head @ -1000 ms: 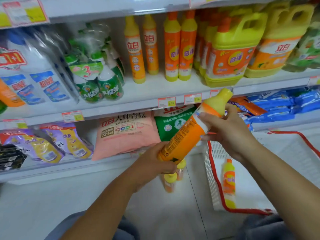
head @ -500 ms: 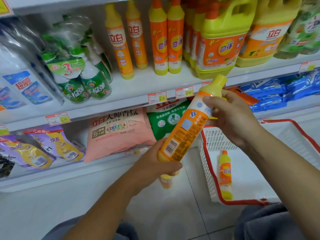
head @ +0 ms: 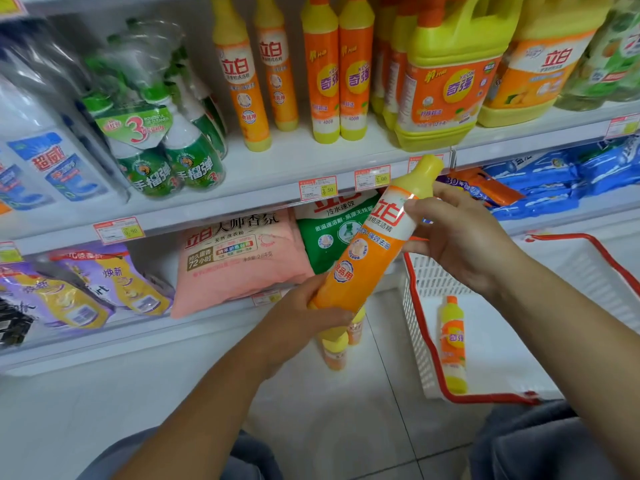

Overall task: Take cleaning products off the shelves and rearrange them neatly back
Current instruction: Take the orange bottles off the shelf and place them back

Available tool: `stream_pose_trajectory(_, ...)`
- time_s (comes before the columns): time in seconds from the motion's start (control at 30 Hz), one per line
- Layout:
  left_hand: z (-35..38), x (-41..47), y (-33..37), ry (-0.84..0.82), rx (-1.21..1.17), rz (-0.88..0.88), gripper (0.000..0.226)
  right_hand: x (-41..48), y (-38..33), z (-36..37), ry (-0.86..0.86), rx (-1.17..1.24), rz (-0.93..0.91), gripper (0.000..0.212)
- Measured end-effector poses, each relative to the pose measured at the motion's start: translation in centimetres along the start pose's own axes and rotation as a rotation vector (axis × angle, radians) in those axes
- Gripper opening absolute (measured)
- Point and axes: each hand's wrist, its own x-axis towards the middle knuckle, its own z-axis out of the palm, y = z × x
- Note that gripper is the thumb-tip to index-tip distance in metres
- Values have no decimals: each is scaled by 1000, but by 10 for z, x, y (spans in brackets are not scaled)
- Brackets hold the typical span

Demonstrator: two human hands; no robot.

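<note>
Both hands grip one orange dish-soap bottle (head: 370, 258) in front of a supermarket shelf, seen from the head camera. The left hand (head: 298, 320) curls around the yellow base, while the right hand (head: 460, 237) pinches the white upper label between thumb and fingers. The bottle sits mid-frame, off every surface, tilted with its yellow cap toward 1 o'clock and its label facing the camera.

At 12 o'clock, matching slim bottles (head: 242, 74) stand upright on the upper shelf (head: 294, 161), beside a large yellow jug (head: 446, 74). Green spray bottles (head: 166, 157) stand at 10 o'clock. Behind the held bottle lie a pink detergent bag (head: 239, 258) and a green bag (head: 332, 233).

At 4 o'clock, a white basket (head: 440, 278) with a red rim holds one small bottle (head: 452, 344). Two floor bottles (head: 334, 351) stand just below the left hand, partly hidden.
</note>
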Motion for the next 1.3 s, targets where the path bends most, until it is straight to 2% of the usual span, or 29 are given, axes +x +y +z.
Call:
stream_pose_trajectory(0.07, 1, -1, 0, 17, 8, 25, 67, 1, 0, -1, -39, 39, 15, 26)
stream_pose_trajectory(0.13, 6, -3, 0, 65, 72, 48, 70, -1, 0, 0, -61, -77, 18, 27)
stream_pose_trajectory(0.23, 13, -5, 1, 95, 163, 52, 78, -2, 2, 0, -37, -251, -7, 44)
stream_pose_trajectory(0.33, 11, -3, 2, 55, 125, 33, 81, -3, 2, -1, -39, -164, -18, 44)
stream_pose_trajectory(0.43, 5, -2, 2, -10, 42, 37, 74, -3, 1, -3, -51, -123, -12, 42)
stream_pose_trajectory(0.63, 8, -2, -4, -44, 88, 53, 66, -5, 3, -6, -84, -181, 12, 48)
stream_pose_trajectory(0.77, 8, 0, -8, -46, 115, 47, 67, -6, -1, -5, -125, -215, 23, 24)
stream_pose_trajectory(0.83, 7, 2, -11, -42, 129, 54, 68, -6, -2, -5, -141, -284, 16, 20)
stream_pose_trajectory(0.97, 5, 6, -19, -34, 129, 60, 56, -8, -5, -4, -158, -454, 0, 35)
stream_pose_trajectory(1.07, 4, 11, -25, -45, 152, 56, 48, -12, -2, -3, -136, -468, -17, 45)
stream_pose_trajectory(1.13, 4, 16, -33, -24, 234, 80, 46, -16, 6, -5, -96, -486, -32, 52)
stream_pose_trajectory(1.2, 4, 23, -46, 66, 387, 102, 51, -20, 17, -8, -55, -598, -58, 53)
stream_pose_trajectory(1.3, 3, 31, -71, 143, 616, 42, 60, -25, 44, -15, 7, -735, -58, 52)
